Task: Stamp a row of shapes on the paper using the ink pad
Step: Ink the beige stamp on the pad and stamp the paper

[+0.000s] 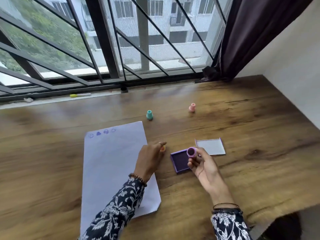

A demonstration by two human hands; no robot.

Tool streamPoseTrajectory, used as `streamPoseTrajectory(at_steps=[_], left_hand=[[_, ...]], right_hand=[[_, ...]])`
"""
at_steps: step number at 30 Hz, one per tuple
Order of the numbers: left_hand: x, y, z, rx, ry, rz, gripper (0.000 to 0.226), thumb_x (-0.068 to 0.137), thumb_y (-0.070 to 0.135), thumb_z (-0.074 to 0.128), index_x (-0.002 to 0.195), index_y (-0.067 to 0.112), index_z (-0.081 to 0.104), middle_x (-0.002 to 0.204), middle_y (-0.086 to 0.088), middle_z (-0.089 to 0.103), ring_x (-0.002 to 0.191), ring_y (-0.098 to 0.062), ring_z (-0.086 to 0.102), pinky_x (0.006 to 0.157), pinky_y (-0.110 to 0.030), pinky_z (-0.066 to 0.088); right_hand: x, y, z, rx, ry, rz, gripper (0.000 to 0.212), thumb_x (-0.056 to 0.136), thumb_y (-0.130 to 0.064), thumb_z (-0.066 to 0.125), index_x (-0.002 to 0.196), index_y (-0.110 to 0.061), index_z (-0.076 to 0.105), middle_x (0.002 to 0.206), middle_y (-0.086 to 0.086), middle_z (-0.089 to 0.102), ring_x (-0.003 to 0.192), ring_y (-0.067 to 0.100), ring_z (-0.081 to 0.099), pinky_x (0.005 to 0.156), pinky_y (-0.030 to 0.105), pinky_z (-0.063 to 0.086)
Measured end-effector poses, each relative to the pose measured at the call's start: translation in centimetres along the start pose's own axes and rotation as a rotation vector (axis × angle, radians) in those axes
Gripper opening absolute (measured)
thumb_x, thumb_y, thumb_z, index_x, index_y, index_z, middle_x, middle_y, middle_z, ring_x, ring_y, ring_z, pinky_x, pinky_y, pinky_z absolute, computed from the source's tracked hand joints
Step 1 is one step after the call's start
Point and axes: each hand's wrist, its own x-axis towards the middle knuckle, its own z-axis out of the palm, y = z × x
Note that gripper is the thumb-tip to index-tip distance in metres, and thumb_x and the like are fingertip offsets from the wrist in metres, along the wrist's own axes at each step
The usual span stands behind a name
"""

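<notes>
A white sheet of paper point(110, 163) lies on the wooden table with a row of several purple stamped shapes point(102, 133) along its far edge. Right of it sits the open purple ink pad point(180, 160). My right hand point(204, 167) holds a purple stamp point(191, 152) tilted up above the pad, its dark inked face turned toward me. My left hand point(150, 158) rests at the paper's right edge, fingers curled over a small orange stamp point(163, 148) that is mostly hidden.
The ink pad's lid point(210, 147) lies just right of the pad. A teal stamp point(149, 115) and a pink stamp point(192, 107) stand farther back. A yellow-capped pen point(80, 95) lies on the window sill. The table's edge drops off at lower right.
</notes>
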Motion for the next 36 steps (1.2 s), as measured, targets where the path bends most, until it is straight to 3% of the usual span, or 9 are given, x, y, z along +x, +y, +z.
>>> streamPoseTrajectory(at_steps=[3, 6, 12, 16, 19, 22, 25, 31, 36], left_hand=[[-0.3, -0.5, 0.2, -0.073, -0.027, 0.069, 0.042, 0.086, 0.016, 0.059, 0.127, 0.016, 0.053, 0.135, -0.007, 0.054, 0.122, -0.027, 0.051, 0.101, -0.037, 0.041], [-1.1, -1.1, 0.7, -0.074, -0.102, 0.199, 0.063, 0.079, 0.036, 0.067, 0.134, 0.015, 0.044, 0.147, -0.006, 0.037, 0.141, -0.023, 0.024, 0.116, -0.037, 0.023], [-2.6, -1.3, 2.6, 0.022, -0.165, 0.222, 0.09, 0.067, 0.058, 0.067, 0.141, 0.02, 0.031, 0.155, 0.0, 0.019, 0.139, -0.012, -0.011, 0.12, -0.038, 0.002], [-2.7, -1.3, 2.9, -0.006, -0.126, 0.193, 0.081, 0.072, 0.053, 0.067, 0.138, 0.02, 0.036, 0.153, 0.0, 0.025, 0.14, -0.009, -0.007, 0.12, -0.038, 0.005], [-2.6, -1.1, 2.8, -0.015, -0.116, 0.185, 0.076, 0.073, 0.053, 0.066, 0.136, 0.018, 0.04, 0.152, -0.001, 0.027, 0.143, -0.013, -0.001, 0.12, -0.039, 0.009], [-2.4, -1.1, 2.7, -0.025, -0.104, 0.181, 0.073, 0.073, 0.052, 0.066, 0.133, 0.017, 0.044, 0.151, -0.002, 0.03, 0.144, -0.016, 0.002, 0.12, -0.039, 0.01], [-2.4, -1.0, 2.7, -0.02, -0.101, 0.185, 0.071, 0.073, 0.052, 0.066, 0.131, 0.017, 0.046, 0.151, -0.002, 0.031, 0.144, -0.015, 0.002, 0.12, -0.037, 0.009], [-2.4, -1.1, 2.8, -0.054, -0.056, 0.21, 0.068, 0.072, 0.049, 0.069, 0.127, 0.015, 0.051, 0.149, -0.003, 0.034, 0.141, -0.012, 0.002, 0.119, -0.041, 0.015], [-2.1, -1.2, 3.0, 0.046, -0.043, 0.264, 0.068, 0.072, 0.052, 0.066, 0.127, 0.014, 0.05, 0.152, -0.003, 0.029, 0.14, -0.012, -0.003, 0.117, -0.033, -0.001]], right_hand=[[-0.5, 0.3, -0.7, 0.023, -0.012, -0.024, 0.021, 0.092, -0.009, 0.046, 0.074, -0.015, 0.056, 0.059, 0.003, 0.06, 0.044, 0.006, 0.057, 0.045, 0.016, 0.052], [-0.8, 0.5, -1.3, 0.013, -0.013, -0.057, 0.02, 0.091, -0.006, 0.047, 0.075, -0.01, 0.059, 0.055, 0.0, 0.068, 0.049, 0.007, 0.062, 0.052, 0.016, 0.055], [-1.1, 1.0, -1.3, -0.339, 0.066, -0.161, 0.012, 0.085, -0.002, 0.058, 0.093, 0.001, 0.065, 0.074, 0.007, 0.068, 0.067, 0.012, 0.061, 0.056, 0.011, 0.053], [-1.1, 1.4, -0.6, -1.01, 0.248, -0.432, 0.015, 0.079, -0.018, 0.069, 0.09, -0.008, 0.069, 0.082, 0.01, 0.07, 0.079, 0.025, 0.064, 0.068, 0.028, 0.047], [-1.3, 2.0, 0.0, -1.326, 0.258, -0.666, 0.011, 0.083, -0.017, 0.062, 0.09, -0.011, 0.068, 0.094, 0.012, 0.067, 0.086, 0.031, 0.062, 0.074, 0.036, 0.045], [-1.6, 2.8, 0.4, -1.56, 0.222, -0.745, 0.009, 0.087, -0.015, 0.058, 0.09, -0.01, 0.065, 0.092, 0.012, 0.063, 0.08, 0.033, 0.064, 0.065, 0.037, 0.048], [-1.9, 3.9, 0.2, -1.739, 0.187, -0.886, 0.013, 0.073, -0.004, 0.074, 0.077, -0.011, 0.064, 0.073, 0.007, 0.062, 0.062, 0.024, 0.065, 0.051, 0.027, 0.05], [-0.6, 3.3, -0.2, -1.86, 0.062, -0.805, 0.01, 0.082, 0.0, 0.062, 0.086, -0.009, 0.061, 0.082, 0.008, 0.06, 0.073, 0.024, 0.062, 0.061, 0.033, 0.054], [0.9, 1.7, 0.0, -2.001, -0.136, -0.743, 0.015, 0.092, -0.006, 0.043, 0.1, -0.011, 0.055, 0.104, 0.005, 0.056, 0.096, 0.021, 0.058, 0.077, 0.031, 0.047]])
